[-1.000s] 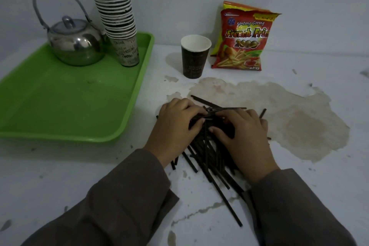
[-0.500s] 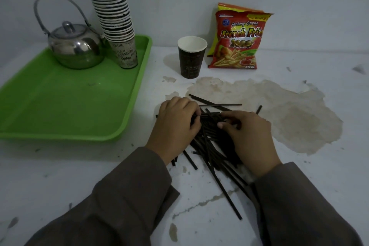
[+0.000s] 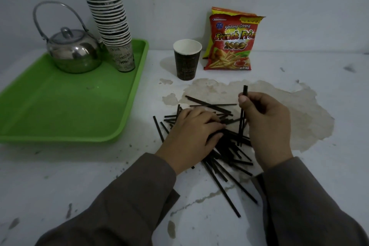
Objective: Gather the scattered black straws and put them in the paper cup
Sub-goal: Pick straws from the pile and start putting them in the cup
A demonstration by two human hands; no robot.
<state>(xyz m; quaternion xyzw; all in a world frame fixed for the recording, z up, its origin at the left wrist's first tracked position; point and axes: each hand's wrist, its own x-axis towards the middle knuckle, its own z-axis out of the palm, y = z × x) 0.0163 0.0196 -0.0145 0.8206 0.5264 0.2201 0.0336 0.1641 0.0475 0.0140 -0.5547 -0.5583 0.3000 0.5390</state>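
Fingers of right hand (image 3: 265,124) pinch upright straws (image 3: 242,118); left hand (image 3: 191,132) flat on pile, paper cup (image 3: 187,60) well apart.

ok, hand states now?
left hand: open, flat on the straw pile.
right hand: closed on upright black straws.

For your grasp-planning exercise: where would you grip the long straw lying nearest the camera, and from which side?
Pinch the long straw near its lower end, coming from above. That end lies flat on the bare table, apart from the pile; its upper end runs under other straws.
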